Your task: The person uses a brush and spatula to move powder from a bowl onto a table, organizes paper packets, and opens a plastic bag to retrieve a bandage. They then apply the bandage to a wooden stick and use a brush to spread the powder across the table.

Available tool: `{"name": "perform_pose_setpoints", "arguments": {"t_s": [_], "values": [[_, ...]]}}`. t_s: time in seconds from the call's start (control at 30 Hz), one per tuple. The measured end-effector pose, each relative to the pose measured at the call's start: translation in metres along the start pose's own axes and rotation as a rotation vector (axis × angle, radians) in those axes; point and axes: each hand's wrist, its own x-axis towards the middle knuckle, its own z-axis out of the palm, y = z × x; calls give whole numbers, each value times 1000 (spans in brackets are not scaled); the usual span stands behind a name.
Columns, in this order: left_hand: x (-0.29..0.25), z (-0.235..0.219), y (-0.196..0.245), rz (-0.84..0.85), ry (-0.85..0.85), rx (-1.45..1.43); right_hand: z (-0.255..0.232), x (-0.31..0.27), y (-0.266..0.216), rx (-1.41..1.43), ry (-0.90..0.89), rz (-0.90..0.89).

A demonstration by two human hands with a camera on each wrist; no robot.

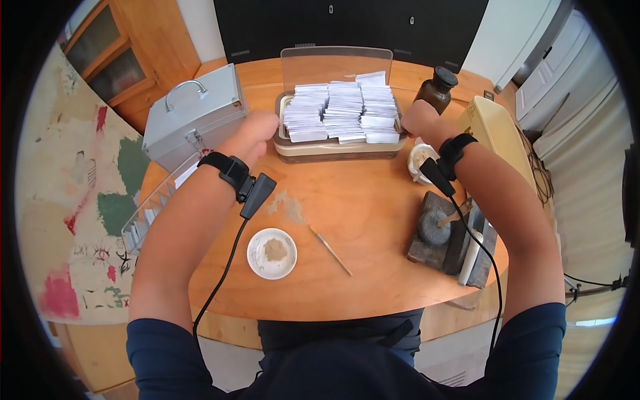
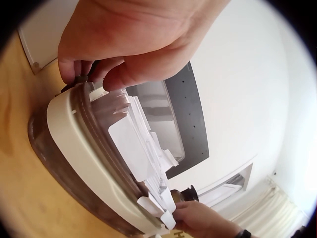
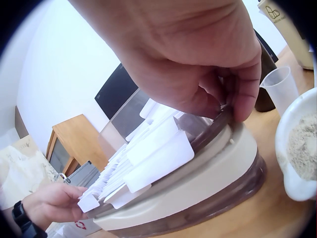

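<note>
The box (image 1: 333, 151) of white packets (image 1: 343, 110) stands on the far half of the wooden surface (image 1: 373, 220), its base seemingly resting there. A see-through lid (image 1: 337, 61) stands up along its far side, and the packets are crammed in upright rows, a few poking out over the near rim. My left hand (image 1: 259, 131) pinches the rim at one end, thumb against fingers; my right hand (image 1: 423, 120) pinches the rim at the other.

I judge this step to be taking hold of the box at both ends. Moving it calls for both hands working evenly, keeping it level so that the loose packets don't slide out.

Beside my right hand sit a brown bottle (image 1: 435, 92), a clear cup (image 3: 280, 90) and a white bowl of powder (image 3: 298, 189), so that side needs care. A grey case (image 1: 193, 123) is off to the left. Nearer me lie a small dish (image 1: 253, 255) with powder in it and a thin brush (image 1: 330, 249), both well apart from the box.
</note>
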Motion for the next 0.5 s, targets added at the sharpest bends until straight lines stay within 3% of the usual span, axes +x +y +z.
{"name": "perform_pose_setpoints", "arguments": {"t_s": [0.2, 0.27, 0.33, 0.43, 0.5], "values": [[-24, 3, 17, -13, 27, -28, -8, -3, -4, 86, -37, 66], [-32, 2, 19, 0, 27, -23, -11, -1, -3, -14, -121, -13], [-41, -1, 19, -21, -22, -178, -11, -2, -2, -11, -133, -14], [-32, -7, 7, 4, 35, 0, -13, 0, -9, -77, -173, 4], [-17, -11, -7, -18, 20, -60, -17, -1, -11, -145, -193, 26]]}}
